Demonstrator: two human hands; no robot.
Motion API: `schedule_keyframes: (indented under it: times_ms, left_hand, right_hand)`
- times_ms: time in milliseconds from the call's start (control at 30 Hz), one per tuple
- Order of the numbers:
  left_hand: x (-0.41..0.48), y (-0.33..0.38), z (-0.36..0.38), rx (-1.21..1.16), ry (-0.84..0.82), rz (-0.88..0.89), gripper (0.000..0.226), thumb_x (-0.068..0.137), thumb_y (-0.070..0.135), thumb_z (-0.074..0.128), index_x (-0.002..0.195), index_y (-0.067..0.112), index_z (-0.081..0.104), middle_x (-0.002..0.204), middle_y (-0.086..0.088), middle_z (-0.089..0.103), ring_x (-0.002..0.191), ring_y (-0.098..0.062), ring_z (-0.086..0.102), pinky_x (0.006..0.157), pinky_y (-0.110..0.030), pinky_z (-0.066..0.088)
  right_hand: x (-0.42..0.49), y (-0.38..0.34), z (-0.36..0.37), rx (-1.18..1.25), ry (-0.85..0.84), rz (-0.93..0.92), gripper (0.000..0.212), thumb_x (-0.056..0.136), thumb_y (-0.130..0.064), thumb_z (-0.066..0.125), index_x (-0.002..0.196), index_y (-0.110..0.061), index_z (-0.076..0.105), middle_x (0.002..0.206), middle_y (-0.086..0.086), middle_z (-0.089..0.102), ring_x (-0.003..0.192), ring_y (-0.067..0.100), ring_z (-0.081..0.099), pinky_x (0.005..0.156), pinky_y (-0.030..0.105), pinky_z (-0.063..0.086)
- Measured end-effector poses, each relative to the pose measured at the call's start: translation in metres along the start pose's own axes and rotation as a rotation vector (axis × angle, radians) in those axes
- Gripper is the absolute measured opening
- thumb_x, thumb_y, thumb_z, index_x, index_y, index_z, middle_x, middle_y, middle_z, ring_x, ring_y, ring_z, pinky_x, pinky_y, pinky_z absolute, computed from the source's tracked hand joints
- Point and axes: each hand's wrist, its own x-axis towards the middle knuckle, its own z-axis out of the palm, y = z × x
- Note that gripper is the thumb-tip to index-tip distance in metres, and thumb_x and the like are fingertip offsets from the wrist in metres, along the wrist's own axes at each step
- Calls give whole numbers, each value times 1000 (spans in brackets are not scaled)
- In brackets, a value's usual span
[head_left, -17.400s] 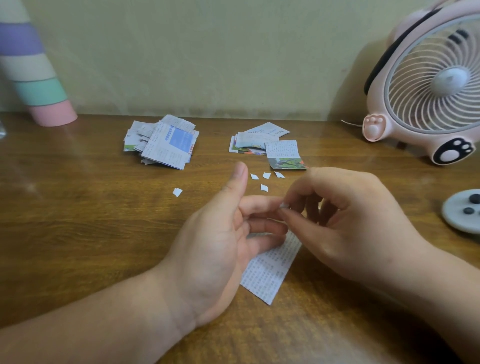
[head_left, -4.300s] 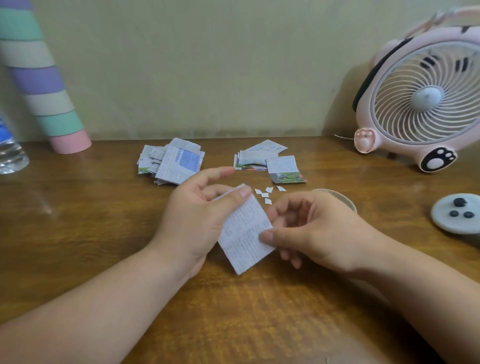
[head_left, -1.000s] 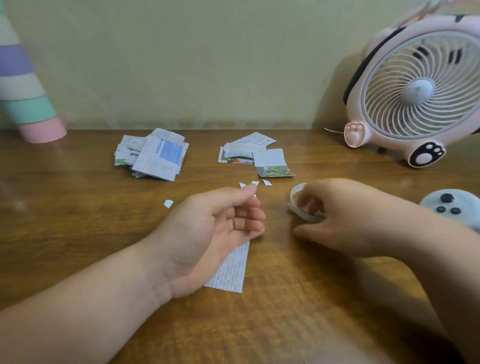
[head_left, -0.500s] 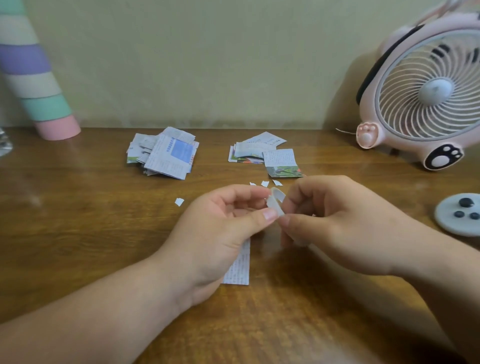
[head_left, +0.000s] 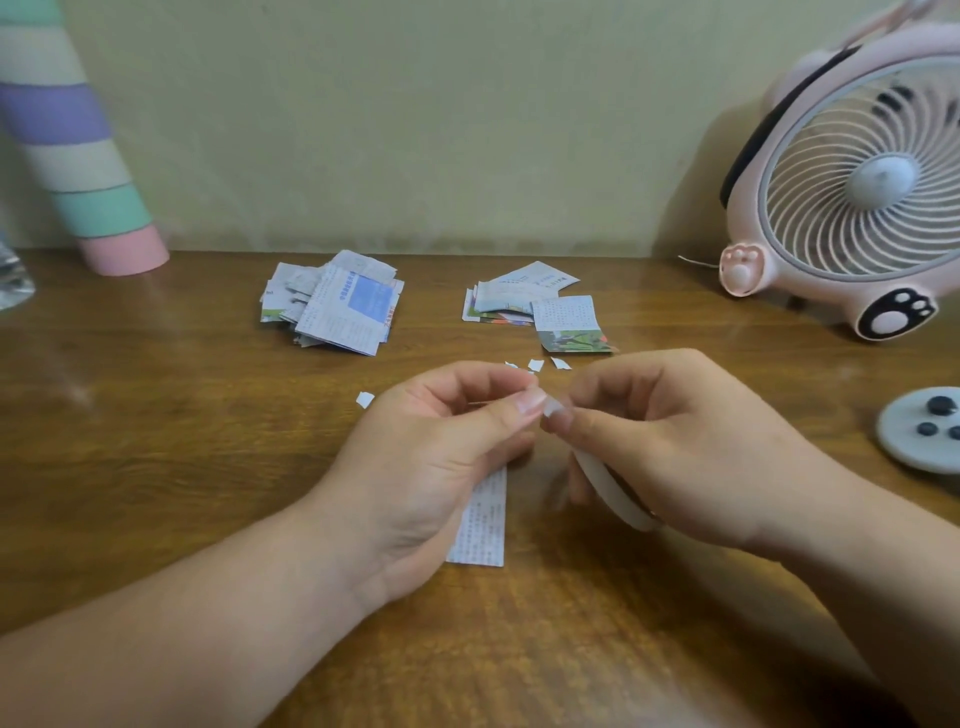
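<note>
At the centre of the frame, the right hand (head_left: 675, 452) curls around a thin white tape roll (head_left: 613, 493), a flat ring seen edge-on under its palm. The left hand (head_left: 431, 467) pinches the tape end (head_left: 550, 408) tightly between thumb and forefinger, close against the right thumb. A narrow slip of printed paper (head_left: 483, 519) lies flat beneath the left hand on the glossy, grained wooden table (head_left: 156, 441). Tiny torn scraps (head_left: 365, 399) lie just above the hands. A round-grilled pink plastic fan (head_left: 852, 182) stands at upper right.
</note>
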Motion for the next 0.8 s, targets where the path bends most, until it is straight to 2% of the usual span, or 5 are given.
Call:
schedule_keyframes:
  times_ms: [167, 367, 633, 700, 800]
  left_hand:
    - [0, -2, 0, 36, 1, 9, 56, 66, 12, 78, 121, 15, 69, 86, -2, 67, 95, -20, 67, 107, -52, 49]
    - [1, -4, -1, 119, -9, 28, 17, 71, 23, 80, 85, 13, 81, 93, -7, 76, 97, -20, 69, 107, -49, 50]
    - [0, -5, 1, 99, -1, 8, 22, 73, 22, 80, 85, 4, 79, 96, -22, 74, 103, -37, 69, 109, -53, 46]
    - [1, -5, 1, 95, 9, -3, 33, 71, 21, 83, 94, -3, 77, 106, -30, 72, 106, -41, 68, 110, -52, 46]
    - [1, -3, 3, 71, 50, -20, 45, 65, 21, 76, 99, -10, 72, 107, -31, 71, 95, -31, 67, 100, -44, 54]
  right_hand:
    - [1, 3, 2, 24, 31, -29, 31, 100, -24, 60, 74, -10, 70, 64, 4, 73, 45, 13, 55, 50, 24, 43]
    - [0, 4, 6, 82, 41, -45, 31, 99, -21, 62, 73, -6, 70, 59, 4, 72, 37, 3, 49, 44, 12, 36]
    - [1, 12, 12, -145, 189, -247, 29, 91, -31, 67, 68, -15, 71, 55, -1, 63, 50, 16, 55, 50, 34, 46]
    - [2, 13, 14, -305, 255, -382, 32, 88, -30, 61, 62, -11, 63, 49, 3, 50, 47, 21, 44, 45, 38, 40]
    - [3, 8, 18, -551, 294, -531, 32, 84, -23, 58, 57, -17, 41, 48, -1, 41, 46, 30, 39, 42, 39, 40]
